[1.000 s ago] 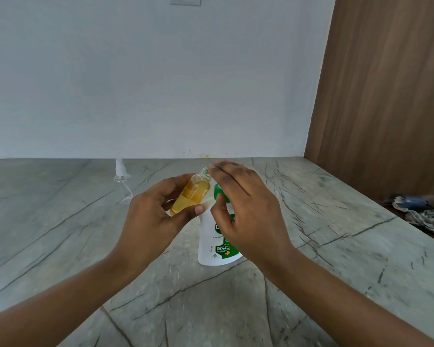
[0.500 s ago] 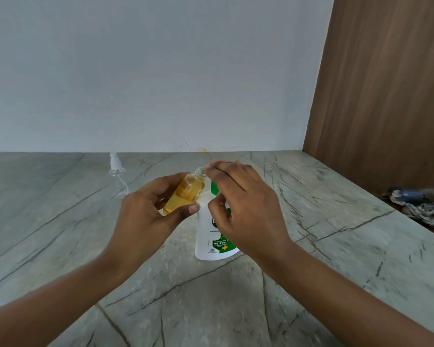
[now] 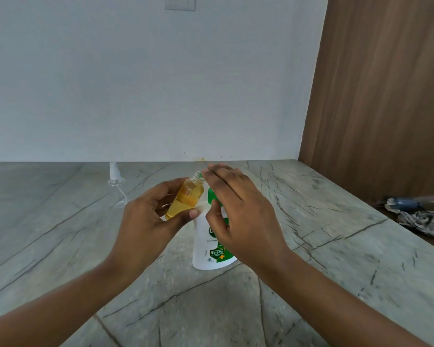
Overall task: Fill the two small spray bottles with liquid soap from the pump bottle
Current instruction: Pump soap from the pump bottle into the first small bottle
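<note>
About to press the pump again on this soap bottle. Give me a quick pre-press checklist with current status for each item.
1. Small spray bottle gripped by the left hand: ok, held between thumb and fingers.
2. Its neck uncapped: ok, the threaded mouth is open.
3. Mouth lined up under the pump spout: cannot tell, the right hand hides the spout.
4. Room left inside: ok, amber soap fills most of the body, with space near the neck.
5. Pump bottle upright on the marble counter: ok.
6. Sprayer cap within reach: ok, standing on the counter to the left.
</note>
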The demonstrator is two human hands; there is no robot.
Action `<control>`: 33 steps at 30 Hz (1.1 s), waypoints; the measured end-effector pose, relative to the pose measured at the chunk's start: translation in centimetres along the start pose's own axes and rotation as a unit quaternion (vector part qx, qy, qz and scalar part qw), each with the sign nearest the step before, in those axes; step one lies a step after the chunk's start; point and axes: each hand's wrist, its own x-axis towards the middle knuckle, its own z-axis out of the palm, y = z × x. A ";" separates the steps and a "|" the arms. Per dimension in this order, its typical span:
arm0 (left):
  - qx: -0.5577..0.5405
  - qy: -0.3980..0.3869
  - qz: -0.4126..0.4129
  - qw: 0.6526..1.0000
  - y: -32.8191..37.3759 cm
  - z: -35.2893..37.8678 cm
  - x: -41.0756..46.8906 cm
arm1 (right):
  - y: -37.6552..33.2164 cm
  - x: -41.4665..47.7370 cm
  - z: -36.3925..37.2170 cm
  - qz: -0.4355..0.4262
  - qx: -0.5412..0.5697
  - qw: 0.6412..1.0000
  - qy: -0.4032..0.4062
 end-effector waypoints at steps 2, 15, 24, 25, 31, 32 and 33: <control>-0.006 -0.001 0.000 1.000 0.0 0.1 0.0 | 0.2 0.0 -0.1 0.001 -0.008 1.000 0.000; -0.009 0.004 -0.004 1.000 -0.5 -0.1 -0.2 | 0.3 0.2 -0.1 -0.007 -0.006 1.000 0.002; -0.022 0.006 -0.013 1.000 -0.8 0.0 -0.4 | 0.0 -0.4 0.0 -0.011 -0.017 1.000 -0.016; -0.026 0.006 -0.015 1.000 -0.7 0.0 -0.4 | 0.0 -0.3 -0.1 -0.013 -0.017 1.000 -0.015; -0.051 0.005 -0.020 0.999 -0.6 0.1 -0.3 | 0.1 -0.3 0.2 -0.017 -0.011 1.000 -0.006; -0.056 0.004 -0.024 0.998 -0.6 0.1 -0.3 | 0.2 -0.3 0.3 -0.018 -0.006 1.000 -0.004; -0.063 0.004 -0.030 0.998 -0.7 0.1 -0.2 | 0.3 -0.2 0.4 -0.019 -0.001 1.000 -0.002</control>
